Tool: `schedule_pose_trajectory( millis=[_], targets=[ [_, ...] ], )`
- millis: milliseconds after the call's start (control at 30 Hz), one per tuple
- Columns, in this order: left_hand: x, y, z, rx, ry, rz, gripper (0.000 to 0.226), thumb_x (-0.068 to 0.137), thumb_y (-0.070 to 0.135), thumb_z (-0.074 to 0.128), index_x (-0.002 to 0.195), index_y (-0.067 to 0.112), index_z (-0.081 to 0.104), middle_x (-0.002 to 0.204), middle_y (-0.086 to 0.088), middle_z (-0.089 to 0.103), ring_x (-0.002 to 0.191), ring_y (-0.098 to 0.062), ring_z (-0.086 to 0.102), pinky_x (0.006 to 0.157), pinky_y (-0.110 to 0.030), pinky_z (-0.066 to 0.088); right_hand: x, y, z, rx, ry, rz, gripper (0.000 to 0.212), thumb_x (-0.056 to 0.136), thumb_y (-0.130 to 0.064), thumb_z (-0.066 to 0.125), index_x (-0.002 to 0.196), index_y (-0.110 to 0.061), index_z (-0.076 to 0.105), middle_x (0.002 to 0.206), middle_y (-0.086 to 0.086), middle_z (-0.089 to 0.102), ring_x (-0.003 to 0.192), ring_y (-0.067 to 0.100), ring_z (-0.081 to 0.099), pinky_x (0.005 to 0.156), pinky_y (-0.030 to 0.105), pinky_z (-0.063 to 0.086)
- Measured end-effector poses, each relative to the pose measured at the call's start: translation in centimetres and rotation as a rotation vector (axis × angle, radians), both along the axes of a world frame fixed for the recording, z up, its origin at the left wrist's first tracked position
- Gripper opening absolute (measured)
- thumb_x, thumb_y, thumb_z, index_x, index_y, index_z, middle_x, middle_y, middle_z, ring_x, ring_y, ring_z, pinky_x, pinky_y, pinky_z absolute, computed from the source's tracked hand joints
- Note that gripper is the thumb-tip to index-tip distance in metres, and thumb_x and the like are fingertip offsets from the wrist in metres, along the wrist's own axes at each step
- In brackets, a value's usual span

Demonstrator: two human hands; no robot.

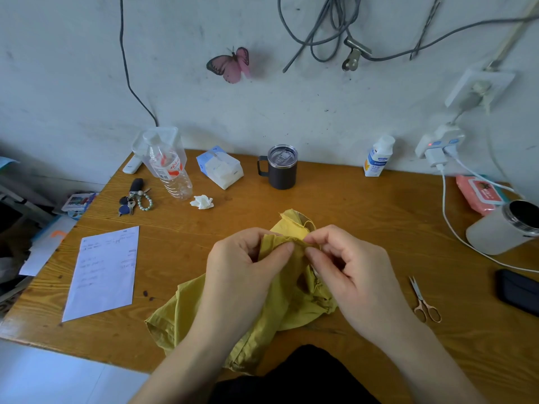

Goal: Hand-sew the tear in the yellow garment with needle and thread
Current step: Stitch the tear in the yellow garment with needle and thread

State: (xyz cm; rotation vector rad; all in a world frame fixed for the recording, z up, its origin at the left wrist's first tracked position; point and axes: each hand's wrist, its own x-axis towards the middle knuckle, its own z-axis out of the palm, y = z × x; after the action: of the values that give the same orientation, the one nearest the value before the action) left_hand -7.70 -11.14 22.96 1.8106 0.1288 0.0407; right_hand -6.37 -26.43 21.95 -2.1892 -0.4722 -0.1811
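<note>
Wood grain ran across the table (364,199) under everything. From the left I counted one sheet of paper (102,272), one bunch of keys (134,199), one clear plastic bottle (170,170), one crumpled tissue (201,202), one pack of tissues (220,170) and one dark lidded mug (281,167). My left hand (242,272) gripped a bunched fold of the one yellow garment (280,304), thumb pressed against curled fingers. The garment lay crumpled near my edge of the table, its long axis running from the near left toward the far right, its raised end pointing away from me at the wall. My right hand (350,272), just beside the left, pinched the same fold between thumb and forefinger, the other fingers curled in. I could not tell whether a needle sat in that pinch. Further right were one small white bottle (377,157), one pair of scissors (423,301) with tips pointing away, one pink pack (478,196) and one white jar (501,228).
</note>
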Motion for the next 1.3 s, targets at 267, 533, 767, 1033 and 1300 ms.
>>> schedule_pose_trajectory(
  millis=[267,533,767,1033,1300],
  targets=[
    [-0.3,-0.7,-0.2,0.135,-0.116,0.075,0.009,0.08,0.018,0.069,0.072,0.022,0.072,0.065,-0.001,0.07,0.062,-0.019,0.065,0.056,-0.037,0.055,-0.3,1.0,0.1,-0.071,-0.109,-0.088,0.006,0.087,-0.011,0.063,0.091,-0.013,0.067,0.061,-0.008,0.06,0.05,0.002,0.054,0.047,0.014,0.046],
    [0.1,-0.2,0.4,-0.016,-0.022,0.014,0.011,0.078,0.023,0.069,0.073,0.015,0.074,0.068,-0.01,0.072,0.068,-0.033,0.067,0.063,-0.053,0.055,-0.3,1.0,0.0,0.033,0.018,-0.083,0.013,0.09,-0.018,0.059,0.098,-0.016,0.068,0.072,-0.01,0.066,0.065,0.003,0.061,0.055,0.018,0.05],
    [0.3,0.4,0.8,-0.182,0.123,-0.065,0.026,0.068,0.037,0.066,0.075,0.014,0.075,0.075,-0.016,0.073,0.075,-0.04,0.068,0.067,-0.047,0.06,0.0,-0.2,0.3,0.233,0.239,0.003,0.013,0.091,-0.014,0.057,0.092,-0.019,0.069,0.055,-0.022,0.059,0.054,-0.001,0.057,0.05,0.009,0.041],
    [0.6,1.0,1.1,-0.153,0.119,-0.058,0.02,0.066,0.036,0.069,0.07,0.017,0.076,0.067,-0.003,0.074,0.059,-0.012,0.07,0.052,-0.016,0.052,0.3,-0.5,0.3,0.252,0.242,0.013,0.012,0.091,-0.017,0.056,0.089,-0.022,0.067,0.052,-0.018,0.057,0.045,0.005,0.052,0.047,0.018,0.043],
    [0.7,1.1,1.4,-0.218,0.11,-0.074,0.017,0.08,0.009,0.067,0.066,0.013,0.074,0.06,0.0,0.072,0.051,-0.003,0.065,0.046,-0.009,0.046,0.3,-0.5,0.5,0.247,0.246,0.027,0.011,0.09,-0.017,0.057,0.088,-0.02,0.068,0.05,-0.015,0.056,0.044,0.005,0.051,0.048,0.02,0.044]
  ],
)
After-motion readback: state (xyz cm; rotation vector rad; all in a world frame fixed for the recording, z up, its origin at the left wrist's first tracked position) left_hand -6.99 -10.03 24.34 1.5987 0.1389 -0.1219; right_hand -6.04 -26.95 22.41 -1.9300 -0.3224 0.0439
